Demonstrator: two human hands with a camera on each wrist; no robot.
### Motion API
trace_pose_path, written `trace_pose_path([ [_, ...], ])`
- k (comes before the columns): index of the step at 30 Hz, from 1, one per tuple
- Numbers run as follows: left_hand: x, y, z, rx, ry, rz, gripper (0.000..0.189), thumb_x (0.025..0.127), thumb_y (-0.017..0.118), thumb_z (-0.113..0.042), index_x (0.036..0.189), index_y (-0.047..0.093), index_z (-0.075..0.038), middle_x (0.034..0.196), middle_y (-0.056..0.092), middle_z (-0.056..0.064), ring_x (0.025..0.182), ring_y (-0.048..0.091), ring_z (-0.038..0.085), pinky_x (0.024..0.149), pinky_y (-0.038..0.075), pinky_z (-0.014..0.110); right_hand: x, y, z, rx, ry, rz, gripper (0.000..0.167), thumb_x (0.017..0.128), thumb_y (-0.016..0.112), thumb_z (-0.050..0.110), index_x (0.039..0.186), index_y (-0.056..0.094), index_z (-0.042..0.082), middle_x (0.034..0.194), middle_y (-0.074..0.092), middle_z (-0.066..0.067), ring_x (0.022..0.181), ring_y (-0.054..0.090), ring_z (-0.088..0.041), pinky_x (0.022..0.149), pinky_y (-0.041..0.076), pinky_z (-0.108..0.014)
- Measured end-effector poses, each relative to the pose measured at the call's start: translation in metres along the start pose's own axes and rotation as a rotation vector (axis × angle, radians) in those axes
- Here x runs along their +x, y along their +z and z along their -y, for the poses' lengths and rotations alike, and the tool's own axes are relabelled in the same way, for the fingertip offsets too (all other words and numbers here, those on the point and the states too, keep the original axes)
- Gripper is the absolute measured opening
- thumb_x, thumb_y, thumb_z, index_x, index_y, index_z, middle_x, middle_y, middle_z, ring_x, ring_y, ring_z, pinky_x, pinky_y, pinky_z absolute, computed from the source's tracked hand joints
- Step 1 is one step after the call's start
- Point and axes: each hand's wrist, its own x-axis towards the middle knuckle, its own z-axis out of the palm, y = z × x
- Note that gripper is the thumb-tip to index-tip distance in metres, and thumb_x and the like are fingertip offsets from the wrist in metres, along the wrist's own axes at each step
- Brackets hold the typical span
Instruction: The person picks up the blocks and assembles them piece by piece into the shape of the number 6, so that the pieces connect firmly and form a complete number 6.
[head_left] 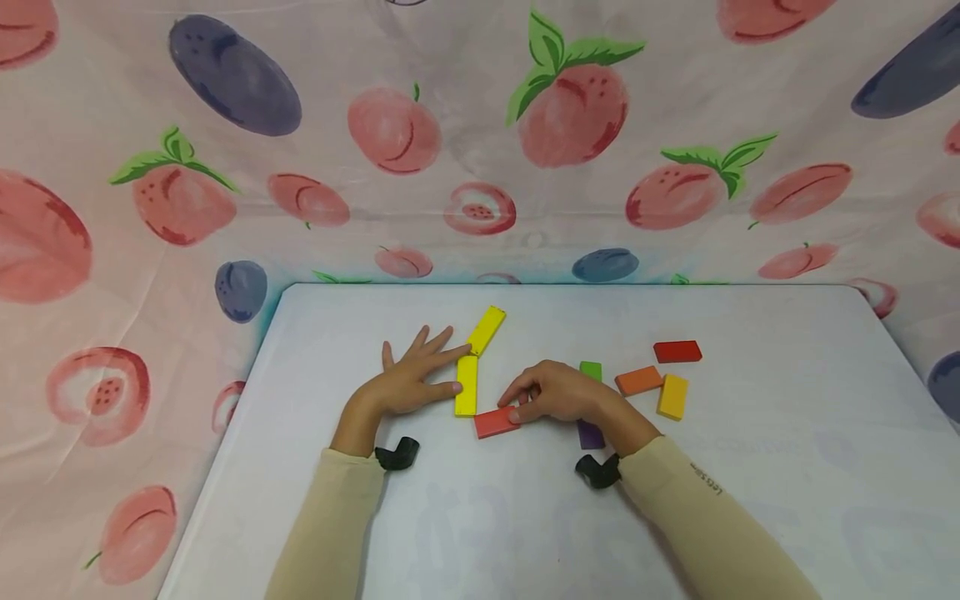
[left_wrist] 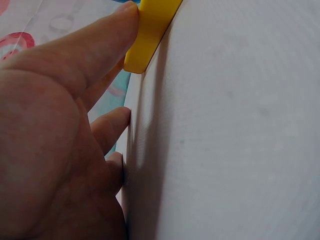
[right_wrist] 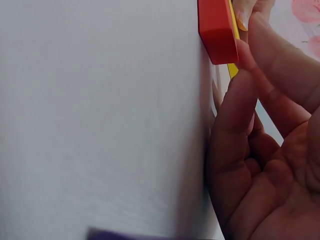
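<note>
Two flat yellow blocks lie end to end at an angle: the lower yellow block [head_left: 467, 386] is upright in the head view, and the upper yellow block [head_left: 488, 328] slants to the right. My left hand [head_left: 408, 375] spreads its fingers, thumb on the lower block and index finger where the two meet. A light red block [head_left: 495, 422] lies by the lower end of that yellow block. Curled fingers of my right hand [head_left: 555, 392] pinch its right end, thumb nearest me. The right wrist view shows this red block [right_wrist: 218, 32] beside the fingertips.
Under my right hand and wrist, a green block [head_left: 591, 370] and a purple block [head_left: 591, 435] are partly hidden. Farther right lie an orange block [head_left: 639, 381], an amber block [head_left: 672, 397] and a dark red block [head_left: 677, 352]. Fruit-printed cloth [head_left: 480, 133] hangs behind the white table [head_left: 495, 525].
</note>
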Motion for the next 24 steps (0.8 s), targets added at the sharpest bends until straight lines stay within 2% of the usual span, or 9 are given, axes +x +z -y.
trace_pose_path([
  [4,0.0001,-0.0001,0.0004,-0.001,-0.003,0.002,0.065,0.097,0.061,-0.057,0.156,0.038,-0.043,0.173,0.011,-0.007,0.161,-0.008,0.030,0.112,-0.022,0.075,0.0004,-0.0015,-0.0020,0.018,0.005,0.008,0.019,0.086,0.084,0.028,0.104,0.082,0.030,0.080,0.065,-0.001,0.078,0.057,-0.019,0.070,0.042,-0.031],
  [10,0.0005,0.0008,0.0009,0.003,-0.004,0.003,0.065,0.097,0.061,-0.056,0.156,0.037,-0.043,0.173,0.011,-0.007,0.161,-0.008,0.029,0.112,-0.021,0.075,-0.0011,-0.0013,-0.0002,-0.023,-0.008,-0.003,0.022,0.083,0.086,0.022,0.103,0.082,0.030,0.078,0.065,0.001,0.075,0.056,-0.018,0.069,0.041,-0.030],
  [24,-0.0006,0.0002,-0.0001,0.008,-0.008,0.012,0.066,0.097,0.061,-0.056,0.156,0.036,-0.045,0.173,0.009,-0.008,0.161,-0.010,0.028,0.112,-0.022,0.074,-0.0014,-0.0017,-0.0017,-0.031,0.004,-0.014,0.022,0.082,0.086,0.019,0.101,0.082,0.029,0.078,0.065,0.001,0.075,0.057,-0.018,0.069,0.042,-0.030],
])
